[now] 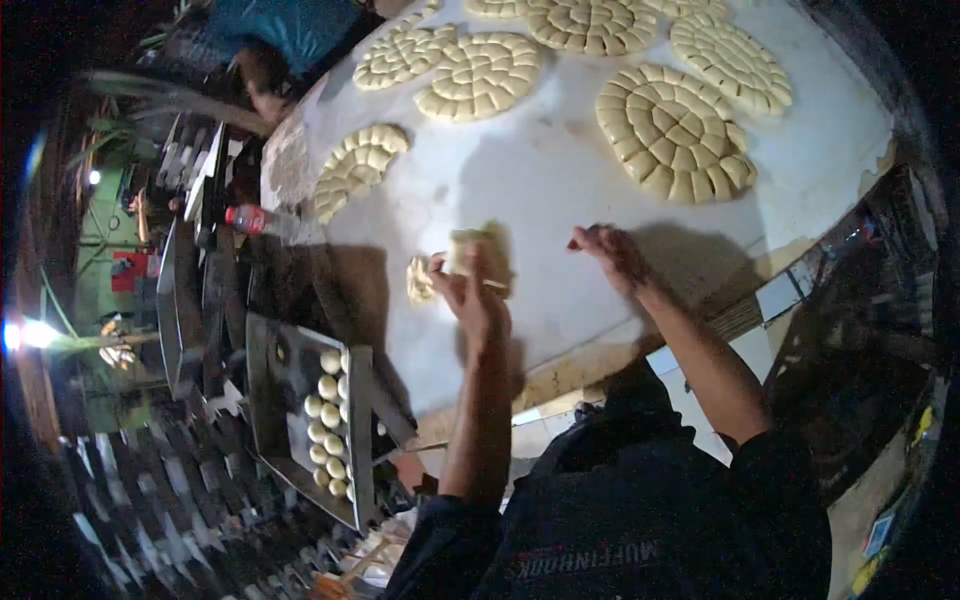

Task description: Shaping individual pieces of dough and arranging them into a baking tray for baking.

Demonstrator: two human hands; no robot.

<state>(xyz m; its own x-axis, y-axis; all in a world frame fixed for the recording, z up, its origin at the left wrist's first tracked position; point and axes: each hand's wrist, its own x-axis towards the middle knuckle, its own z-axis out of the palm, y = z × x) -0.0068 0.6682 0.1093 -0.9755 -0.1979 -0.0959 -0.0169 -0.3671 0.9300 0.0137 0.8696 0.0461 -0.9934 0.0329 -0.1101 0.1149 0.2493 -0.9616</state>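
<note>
My left hand (470,285) grips a pale yellowish, squarish piece (485,240), perhaps dough, slightly blurred, on or just above the white worktop (540,340). A small crumpled piece of dough (418,280) lies beside that hand, to its left. To the right, my right hand (610,250) is over the worktop with its fingers curled; whatever is at the fingertips is too small to make out. Large rounds of cut dough (675,135) lie farther back, and a part round (355,175) sits at the left.
A metal tray of several dough balls (330,390) is beside the worktop's lower left. A plastic bottle with red cap (255,220) is at the left edge. Dark stacked trays (180,300) stand beyond. Someone's arm and blue clothing (280,40) show at the upper left.
</note>
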